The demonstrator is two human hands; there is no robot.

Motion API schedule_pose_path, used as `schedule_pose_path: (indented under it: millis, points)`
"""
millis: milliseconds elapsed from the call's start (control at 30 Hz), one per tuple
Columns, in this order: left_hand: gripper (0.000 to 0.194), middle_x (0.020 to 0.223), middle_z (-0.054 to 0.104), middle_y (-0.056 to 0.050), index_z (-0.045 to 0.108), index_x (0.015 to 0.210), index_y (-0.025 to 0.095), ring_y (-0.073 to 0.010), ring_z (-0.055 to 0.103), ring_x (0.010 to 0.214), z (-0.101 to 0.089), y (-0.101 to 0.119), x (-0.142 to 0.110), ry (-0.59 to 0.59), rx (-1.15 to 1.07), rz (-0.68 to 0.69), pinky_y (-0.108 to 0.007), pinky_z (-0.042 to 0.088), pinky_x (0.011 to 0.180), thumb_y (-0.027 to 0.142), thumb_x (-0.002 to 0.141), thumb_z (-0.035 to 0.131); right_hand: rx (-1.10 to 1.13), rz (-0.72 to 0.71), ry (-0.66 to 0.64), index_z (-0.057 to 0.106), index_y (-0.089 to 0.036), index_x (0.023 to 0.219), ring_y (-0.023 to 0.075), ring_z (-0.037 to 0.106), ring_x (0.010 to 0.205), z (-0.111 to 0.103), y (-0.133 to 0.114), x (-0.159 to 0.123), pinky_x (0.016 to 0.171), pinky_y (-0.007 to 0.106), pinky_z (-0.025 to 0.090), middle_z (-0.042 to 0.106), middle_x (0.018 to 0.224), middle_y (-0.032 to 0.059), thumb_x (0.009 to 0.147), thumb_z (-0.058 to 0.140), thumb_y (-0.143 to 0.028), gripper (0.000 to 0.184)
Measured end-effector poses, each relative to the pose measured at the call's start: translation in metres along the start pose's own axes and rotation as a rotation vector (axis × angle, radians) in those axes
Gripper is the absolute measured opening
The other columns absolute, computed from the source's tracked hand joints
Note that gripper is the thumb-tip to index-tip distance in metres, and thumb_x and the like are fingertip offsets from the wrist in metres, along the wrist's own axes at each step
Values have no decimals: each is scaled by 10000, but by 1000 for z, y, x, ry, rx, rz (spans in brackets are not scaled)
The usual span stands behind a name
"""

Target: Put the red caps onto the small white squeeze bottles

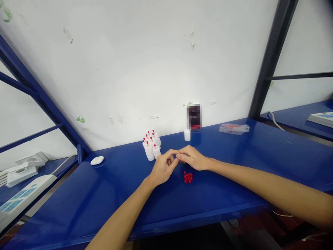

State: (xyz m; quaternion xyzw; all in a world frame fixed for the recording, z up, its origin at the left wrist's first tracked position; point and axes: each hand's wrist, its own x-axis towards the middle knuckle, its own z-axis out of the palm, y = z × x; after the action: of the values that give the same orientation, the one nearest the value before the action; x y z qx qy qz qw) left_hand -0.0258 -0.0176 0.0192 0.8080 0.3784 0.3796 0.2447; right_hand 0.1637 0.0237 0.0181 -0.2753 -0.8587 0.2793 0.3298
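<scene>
Contact of left hand [163, 168] and right hand [191, 158] at the tips, pinched together; cannot tell if clamped on something. Looks like small-part handling; calls next for steady pinch. Near, on blue table [104, 189]: red caps [188, 177], white bottles [149, 152].

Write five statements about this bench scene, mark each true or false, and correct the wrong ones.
1. The left hand and right hand come together at the fingers. True.
2. The red-tipped white plastic bottles have toppled over. False: the bottles stand upright.
3. The small red pieces lie clustered on the blue tabletop. True.
4. The clear plastic bag lies at the tabletop's left end. False: the bag lies toward the right, near the wall.
5. A rounded white object rests left of the bottles. True.
</scene>
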Motion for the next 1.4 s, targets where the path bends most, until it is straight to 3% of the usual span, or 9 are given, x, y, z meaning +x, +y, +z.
schedule_pose_path:
  millis: [300,400,467,533,667,800,1100,1233,1400]
  points:
    - [243,551,382,85,558,1067,174,-77,339,467,1,3,3,106,20,-6,-202,269,483,378,980,457,113,-49,66,523,-192,810,128,463,611,5,2,-1,613,258,386,506,673,-23,988,358,-567,446]
    - [197,524,378,91,528,1004,187,-80,333,451,-13,4,5,317,56,-42,-199,272,481,369,966,463,213,-19,109,562,-187,909,136,519,625,3,5,0,631,268,427,534,692,-11,1002,327,-560,450]
    - [182,514,378,90,532,993,194,-86,346,450,-27,3,7,489,161,-57,-200,290,499,356,963,455,226,34,145,585,-179,875,137,525,617,3,7,1,613,269,426,535,684,-5,993,348,-564,468]
    - [186,521,406,82,563,1018,193,-91,397,463,-41,0,8,564,363,-50,-204,313,537,345,952,479,202,94,180,578,-178,778,134,511,611,3,8,2,600,268,412,536,671,-3,966,410,-574,469]
    - [242,584,558,38,628,1095,216,-118,520,526,-59,-7,7,494,758,-96,-219,302,571,354,957,485,101,150,273,484,-193,636,113,419,589,7,5,3,575,258,357,476,606,-36,844,612,-571,450]
    - [287,635,633,10,634,1156,240,-149,578,574,-61,-11,7,433,915,-180,-228,286,569,370,968,461,38,127,257,474,-198,634,108,381,572,9,0,1,537,248,325,461,584,-41,798,676,-516,411]
    - [278,691,686,-11,655,1125,245,-174,626,625,-63,-10,7,390,959,-210,-246,274,569,381,960,477,100,100,385,523,-197,651,119,436,543,5,6,-2,541,269,353,518,591,-20,759,672,-380,260]
    - [275,707,699,-15,683,1086,248,-175,641,648,-61,-11,7,368,946,-202,-247,283,571,384,968,476,194,99,376,557,-193,680,141,496,549,2,6,-3,558,285,387,524,592,-8,845,516,-376,250]
    - [293,693,690,-17,671,1124,224,-167,628,629,-62,-12,7,394,939,-198,-241,293,568,374,967,474,205,142,338,570,-189,675,146,521,561,1,7,-1,572,288,393,544,615,-2,862,502,-364,265]
